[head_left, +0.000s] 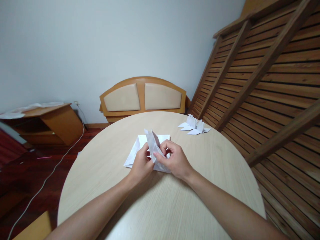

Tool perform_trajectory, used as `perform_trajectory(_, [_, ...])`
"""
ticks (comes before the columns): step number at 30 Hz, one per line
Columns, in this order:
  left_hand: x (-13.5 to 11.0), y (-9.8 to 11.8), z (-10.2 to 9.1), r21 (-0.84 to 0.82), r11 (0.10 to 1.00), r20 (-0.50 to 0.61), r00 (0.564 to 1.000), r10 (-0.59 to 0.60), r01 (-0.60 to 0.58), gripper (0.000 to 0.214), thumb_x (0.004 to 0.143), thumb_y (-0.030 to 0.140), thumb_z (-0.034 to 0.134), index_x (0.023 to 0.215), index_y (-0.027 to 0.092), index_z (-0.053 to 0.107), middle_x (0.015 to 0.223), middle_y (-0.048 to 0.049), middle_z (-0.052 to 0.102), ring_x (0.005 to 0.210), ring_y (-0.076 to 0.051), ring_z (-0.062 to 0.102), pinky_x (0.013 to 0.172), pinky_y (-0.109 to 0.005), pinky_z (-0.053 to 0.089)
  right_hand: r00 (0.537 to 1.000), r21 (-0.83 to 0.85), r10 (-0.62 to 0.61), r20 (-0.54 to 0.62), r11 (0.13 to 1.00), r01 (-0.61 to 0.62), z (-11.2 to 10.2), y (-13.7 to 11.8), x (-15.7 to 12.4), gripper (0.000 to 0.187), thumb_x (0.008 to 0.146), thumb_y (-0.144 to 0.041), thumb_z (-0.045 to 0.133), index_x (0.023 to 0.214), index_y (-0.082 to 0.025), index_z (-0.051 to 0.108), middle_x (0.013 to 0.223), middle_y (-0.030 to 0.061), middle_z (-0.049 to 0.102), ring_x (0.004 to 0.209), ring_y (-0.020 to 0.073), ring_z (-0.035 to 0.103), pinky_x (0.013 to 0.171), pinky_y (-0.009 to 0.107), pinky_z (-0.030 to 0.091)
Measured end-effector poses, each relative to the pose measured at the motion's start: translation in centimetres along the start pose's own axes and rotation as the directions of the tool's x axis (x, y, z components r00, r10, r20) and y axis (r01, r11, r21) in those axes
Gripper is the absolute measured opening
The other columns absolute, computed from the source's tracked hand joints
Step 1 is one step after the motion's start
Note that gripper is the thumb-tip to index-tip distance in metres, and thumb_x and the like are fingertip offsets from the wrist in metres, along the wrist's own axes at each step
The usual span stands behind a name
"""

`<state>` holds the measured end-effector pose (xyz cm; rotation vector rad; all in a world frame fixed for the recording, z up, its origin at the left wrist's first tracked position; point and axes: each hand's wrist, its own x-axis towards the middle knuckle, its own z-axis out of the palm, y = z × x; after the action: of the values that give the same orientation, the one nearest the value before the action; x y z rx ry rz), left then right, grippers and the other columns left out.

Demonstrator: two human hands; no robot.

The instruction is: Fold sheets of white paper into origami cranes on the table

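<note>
Folded white paper (152, 140), centre of frame, between left hand (142, 163) and right hand (177, 160), whose curled fingers pinch its lower part; flatter paper sheets (133, 152) lie beneath, on the round table (105, 155).

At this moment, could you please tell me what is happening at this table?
A person pinches a piece of folded paper between the left hand and the right hand. More white paper lies under and behind the hands on the round table. Farther away, toward the right edge, are some pointed paper shapes.
</note>
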<state>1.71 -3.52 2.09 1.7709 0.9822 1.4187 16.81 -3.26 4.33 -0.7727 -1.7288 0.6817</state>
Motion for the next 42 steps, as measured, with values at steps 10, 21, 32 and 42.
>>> perform_trajectory(10, [0.6,-0.1,-0.2,-0.064,0.998,-0.11,0.994,-0.026,0.02,0.02,0.069,0.017,0.063,0.089,0.016,0.063,0.086,-0.0034,0.072,0.077,-0.019,0.066,0.071,-0.03,0.054,0.999,-0.111,-0.052,0.011,0.992,0.053,0.4,-0.2,-0.4,0.013,0.087,-0.022,0.07,0.101,-0.023,0.068,0.092,0.003,0.067,0.081,0.017,0.064,0.073,0.032,0.053])
perform_trajectory(21, [0.7,-0.5,-0.4,-0.012,0.998,-0.178,0.982,-0.062,0.061,0.027,0.065,0.012,0.056,0.091,0.017,0.061,0.087,-0.0028,0.069,0.074,-0.017,0.065,0.062,-0.025,0.053,0.997,-0.157,-0.075,0.022,0.985,0.078,0.0,-0.9,-0.3,0.017,0.088,-0.025,0.066,0.077,-0.022,0.054,0.087,0.002,0.061,0.086,0.0185,0.06,0.079,0.032,0.048])
perform_trajectory(32, [1.2,0.1,-0.9,-0.087,0.985,-0.223,0.96,-0.168,0.152,0.018,0.08,0.032,0.062,0.088,0.016,0.061,0.081,-0.0018,0.066,0.06,-0.012,0.062,0.046,-0.019,0.048,0.991,0.086,0.004,-0.135,0.996,0.007,-1.5,-0.2,0.2,0.014,0.089,-0.029,0.058,0.077,-0.022,0.054,0.071,-0.002,0.06,0.066,0.0141,0.059,0.064,0.026,0.05])
perform_trajectory(42, [1.0,0.4,-0.8,-0.251,0.95,-0.093,0.972,-0.217,0.188,0.022,0.064,0.022,0.069,0.084,0.014,0.072,0.083,-0.0041,0.075,0.076,-0.021,0.068,0.069,-0.03,0.057,0.941,-0.093,-0.295,0.167,0.945,0.313,-1.1,-0.1,-0.4,0.018,0.087,-0.013,0.055,0.092,-0.022,0.07,0.124,0.0092,0.064,0.114,0.0217,0.063,0.098,0.042,0.052])
